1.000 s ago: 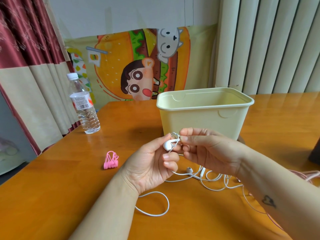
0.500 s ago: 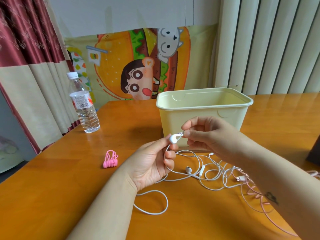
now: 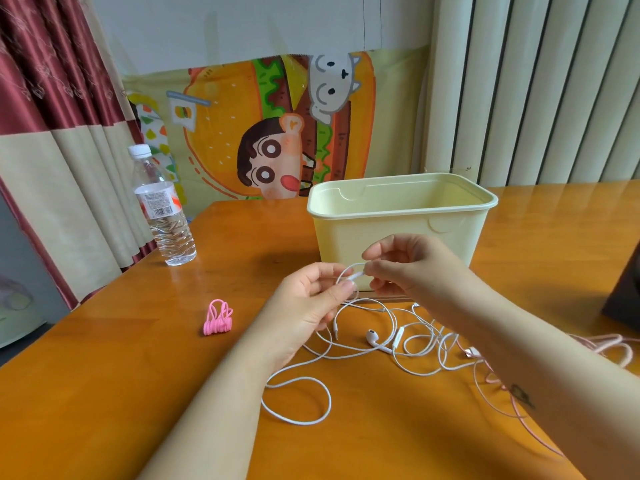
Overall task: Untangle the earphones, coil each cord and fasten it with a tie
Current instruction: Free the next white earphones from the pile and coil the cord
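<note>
White earphones point(image 3: 375, 341) lie in loose loops on the wooden table point(image 3: 104, 375), one earbud and the plug resting in front of the bin. My left hand point(image 3: 308, 303) pinches the cord near its upper end, and my right hand point(image 3: 405, 268) pinches the white stem of the other earbud just above it. A small loop of cord arches between the two hands. Pink earphones point(image 3: 602, 344) trail across the table on the right, partly hidden under my right forearm. A bundle of pink ties point(image 3: 217, 318) lies to the left of my left hand.
A pale yellow plastic bin point(image 3: 401, 233) stands just behind my hands. A water bottle point(image 3: 162, 209) stands at the table's left edge by the curtain. A dark object point(image 3: 627, 292) sits at the right edge.
Both hands rose from the table with the earbud. The white cord has been drawn out, so more of it lies spread below, and the pink earphones show on the right.
</note>
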Demonstrator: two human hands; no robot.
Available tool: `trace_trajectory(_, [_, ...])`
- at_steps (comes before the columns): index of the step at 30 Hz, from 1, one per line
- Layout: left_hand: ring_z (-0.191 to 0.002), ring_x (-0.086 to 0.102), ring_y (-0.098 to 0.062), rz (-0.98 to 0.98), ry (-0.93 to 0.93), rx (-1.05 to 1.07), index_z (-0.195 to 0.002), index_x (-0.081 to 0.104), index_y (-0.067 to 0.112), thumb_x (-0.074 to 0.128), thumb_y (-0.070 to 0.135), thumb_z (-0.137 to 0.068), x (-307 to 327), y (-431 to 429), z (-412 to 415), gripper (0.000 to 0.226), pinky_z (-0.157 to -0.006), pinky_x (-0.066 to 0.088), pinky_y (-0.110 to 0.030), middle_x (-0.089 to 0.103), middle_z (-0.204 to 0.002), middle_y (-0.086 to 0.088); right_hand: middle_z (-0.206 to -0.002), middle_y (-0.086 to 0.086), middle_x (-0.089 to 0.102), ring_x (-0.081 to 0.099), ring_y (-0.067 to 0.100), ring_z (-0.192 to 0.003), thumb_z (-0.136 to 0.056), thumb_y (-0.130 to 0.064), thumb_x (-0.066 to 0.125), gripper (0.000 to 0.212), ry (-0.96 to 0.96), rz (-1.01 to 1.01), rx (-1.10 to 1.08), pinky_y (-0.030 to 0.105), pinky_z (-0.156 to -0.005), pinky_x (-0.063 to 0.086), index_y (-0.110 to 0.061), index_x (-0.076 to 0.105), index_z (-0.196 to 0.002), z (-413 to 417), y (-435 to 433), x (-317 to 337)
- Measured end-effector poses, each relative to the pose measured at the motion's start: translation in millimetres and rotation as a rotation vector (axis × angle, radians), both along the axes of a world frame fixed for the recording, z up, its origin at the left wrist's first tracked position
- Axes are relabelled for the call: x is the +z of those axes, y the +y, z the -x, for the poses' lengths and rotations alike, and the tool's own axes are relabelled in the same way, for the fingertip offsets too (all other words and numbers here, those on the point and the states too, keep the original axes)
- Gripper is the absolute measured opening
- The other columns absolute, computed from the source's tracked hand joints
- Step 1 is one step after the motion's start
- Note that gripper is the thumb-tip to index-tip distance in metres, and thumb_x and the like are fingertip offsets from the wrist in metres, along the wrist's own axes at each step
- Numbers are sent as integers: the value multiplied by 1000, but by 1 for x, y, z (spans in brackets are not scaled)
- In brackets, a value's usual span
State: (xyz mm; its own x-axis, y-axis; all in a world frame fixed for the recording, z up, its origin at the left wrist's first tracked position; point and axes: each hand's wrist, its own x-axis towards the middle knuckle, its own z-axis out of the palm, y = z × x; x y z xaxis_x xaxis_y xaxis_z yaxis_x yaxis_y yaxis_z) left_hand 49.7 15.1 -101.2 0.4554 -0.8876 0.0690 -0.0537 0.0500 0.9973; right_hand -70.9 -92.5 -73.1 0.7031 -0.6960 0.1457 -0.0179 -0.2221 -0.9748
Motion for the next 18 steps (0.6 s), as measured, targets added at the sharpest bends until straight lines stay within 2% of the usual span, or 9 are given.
trace_trajectory(3, [-44,50,5,7,-217,43,-105,63,14,61,16,-89,0,1,0,16,-45,33,-4,63,-62,15,-64,-3,62,60,7,-57,-86,2,58,22,-24,275,-175,23,-64,53,-18,63,-77,1,-1,-1])
trace_trajectory(6, [-40,44,1,22,-270,152,-96,68,15,55,22,-94,2,4,-8,15,-45,32,-9,48,-45,18,-65,-11,64,58,9,-65,-83,-2,57,21,-58,506,-334,14,-59,43,-20,65,-78,5,-2,5])
trace_trajectory(9, [-42,28,-5,92,-122,283,-84,65,15,52,28,-95,4,6,-17,22,-44,25,-19,33,-45,13,-58,-12,61,50,6,-58,-85,-2,50,23,-117,481,-357,13,-50,37,-19,66,-81,9,-5,11])
trace_trajectory(11, [-43,26,-5,165,31,316,-78,58,13,50,29,-96,6,7,-19,25,-42,25,-18,31,-46,11,-58,-8,54,43,5,-54,-87,-2,44,29,-153,426,-350,15,-47,33,-21,63,-77,12,-6,15])
trace_trajectory(12, [-43,26,-4,202,92,304,-76,55,12,49,29,-96,8,8,-19,27,-42,26,-17,31,-46,10,-62,-4,52,44,7,-57,-87,-2,43,31,-156,413,-348,17,-49,32,-23,62,-74,13,-6,18])
trace_trajectory(15, [-44,28,-3,252,163,194,-77,56,11,48,27,-96,13,7,-11,26,-44,27,-16,33,-49,9,-70,5,54,49,18,-70,-88,-4,43,31,-70,407,-248,31,-63,41,-22,64,-74,15,-3,24])
trace_trajectory(18, [-49,36,-4,197,107,97,-87,65,13,47,20,-98,11,7,1,22,-54,33,-18,39,-58,7,-74,1,64,59,19,-74,-90,-5,48,26,154,414,99,33,-76,51,-20,66,-78,21,13,30])
